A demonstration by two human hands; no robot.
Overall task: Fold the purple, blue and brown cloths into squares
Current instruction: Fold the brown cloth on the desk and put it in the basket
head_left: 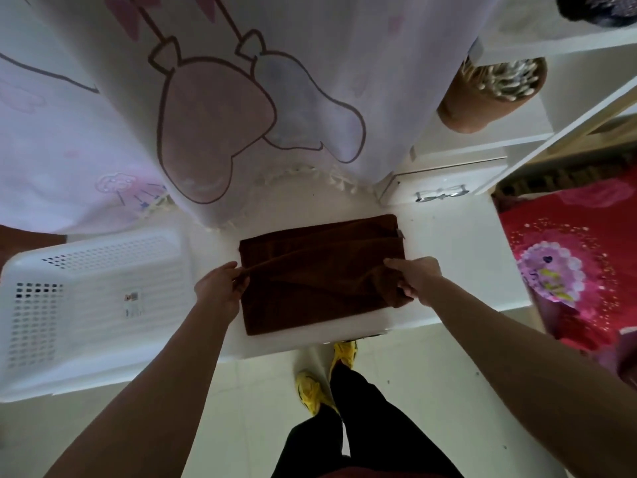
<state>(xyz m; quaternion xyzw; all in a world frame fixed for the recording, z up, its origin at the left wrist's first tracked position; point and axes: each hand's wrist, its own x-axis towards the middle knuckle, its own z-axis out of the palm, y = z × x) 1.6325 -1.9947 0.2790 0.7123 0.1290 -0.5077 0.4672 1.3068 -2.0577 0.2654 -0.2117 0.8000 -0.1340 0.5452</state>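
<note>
A brown cloth point(310, 294) lies on the white table point(458, 257) in front of me, spread as a wide rectangle with a small tag at its far right corner. My left hand point(220, 284) pinches its left edge, lifting a fold of fabric. My right hand point(415, 276) grips the cloth's right edge at about the same height, with the fabric bunched under the fingers. A raised ridge of cloth runs between both hands. No purple or blue cloth is in sight.
A white perforated plastic basket point(86, 305) stands at the left of the table. A printed curtain point(206, 115) hangs behind the table. White shelves point(517, 139) and a drawer point(444, 188) are at the right, a red bedspread point(568, 263) beyond.
</note>
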